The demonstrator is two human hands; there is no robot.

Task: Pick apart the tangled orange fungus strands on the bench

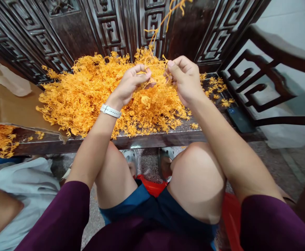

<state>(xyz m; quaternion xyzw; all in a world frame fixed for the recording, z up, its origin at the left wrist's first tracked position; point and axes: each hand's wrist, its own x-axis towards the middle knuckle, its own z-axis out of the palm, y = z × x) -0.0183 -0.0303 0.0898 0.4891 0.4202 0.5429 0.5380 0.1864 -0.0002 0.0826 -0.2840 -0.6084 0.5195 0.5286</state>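
One thin orange strand (156, 31) points up and to the right, leaning away from the person, with its long way running on that slant. It stands above the big orange pile (89, 94) on the dark tabletop (165, 141), in front of the carved wood panel (89, 35). Another short bit, a stretched piece (156, 65), lies almost flat from side to side between the two hands. The left hand (149, 73) has its thumb and finger pinched on the left end of it. The right hand (167, 64) has its thumb and finger pinched on the right end. The two hands are near each other but not touching.

The tall strand is bright orange and skinny, with little arms that fork off it (a bit like a bare twig). The pile looks curly and messy, full of thin bits and small tufts.

The top of the tall strand is cut off by the upper edge. Its low end gets lost against the pile, so I cannot tell if it joins the stretched piece. The fingers hide both ends of that piece, and some bits under the hands look blurry.
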